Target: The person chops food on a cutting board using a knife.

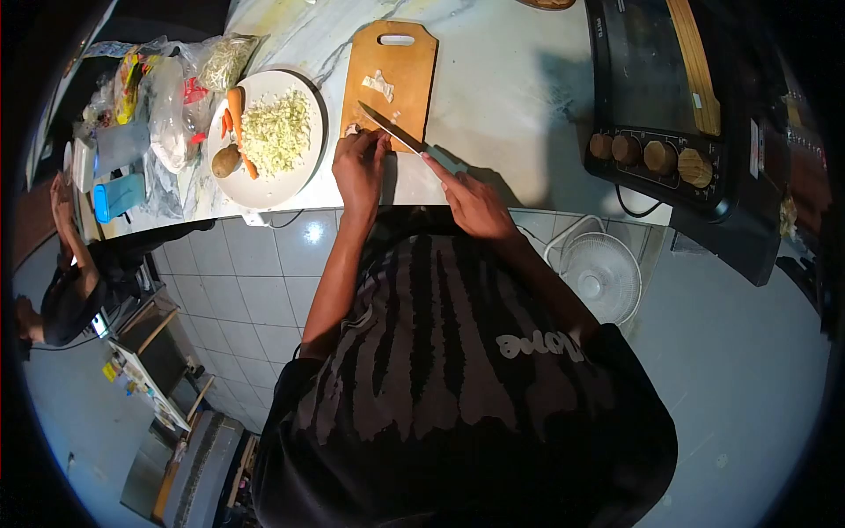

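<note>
My right hand (480, 204) is closed around the handle of a kitchen knife (392, 126). Its blade slants up and left across a wooden cutting board (414, 66). At the board's near left corner, my left hand (359, 172) has its fingers pinched together near the blade; what they hold is too small and hidden to make out. Just beyond those fingertips lies a small pale, brownish piece (353, 129). Farther up the board are some thin whitish scraps (378, 84).
Left of the board, a white plate (295, 180) holds chopped pale-green vegetable (275, 132), carrots (235, 101) and a brown potato (226, 161). Plastic bags (167, 114) and a blue container (119, 197) lie beyond. An oven (660, 114) stands right; another person (75, 273) is far left.
</note>
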A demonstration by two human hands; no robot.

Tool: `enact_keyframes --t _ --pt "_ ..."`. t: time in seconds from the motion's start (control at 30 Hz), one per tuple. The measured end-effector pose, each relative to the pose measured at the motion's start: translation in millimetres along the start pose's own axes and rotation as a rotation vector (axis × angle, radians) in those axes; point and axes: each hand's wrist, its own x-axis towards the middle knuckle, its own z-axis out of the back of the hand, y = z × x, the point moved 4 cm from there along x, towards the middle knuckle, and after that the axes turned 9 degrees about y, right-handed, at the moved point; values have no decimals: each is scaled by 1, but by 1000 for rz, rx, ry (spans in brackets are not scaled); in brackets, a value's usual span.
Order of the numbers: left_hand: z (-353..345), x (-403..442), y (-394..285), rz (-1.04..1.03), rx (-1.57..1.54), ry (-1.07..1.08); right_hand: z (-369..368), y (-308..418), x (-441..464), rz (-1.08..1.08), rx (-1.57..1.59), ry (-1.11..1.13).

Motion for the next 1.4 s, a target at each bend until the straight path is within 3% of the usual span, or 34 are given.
enact_keyframes --t 0.37,0.63,1.13,1.4 --pt "0 -1 -4 -31 -33 -17 8 2 2 -74 -90 75" --pt "2 -6 -8 -183 69 -37 4 9 8 -133 -203 80" --pt "4 -5 -1 87 -125 -41 3 12 2 -15 -49 7" --pt "3 -7 0 43 -110 -55 -3 10 1 -75 -76 19"
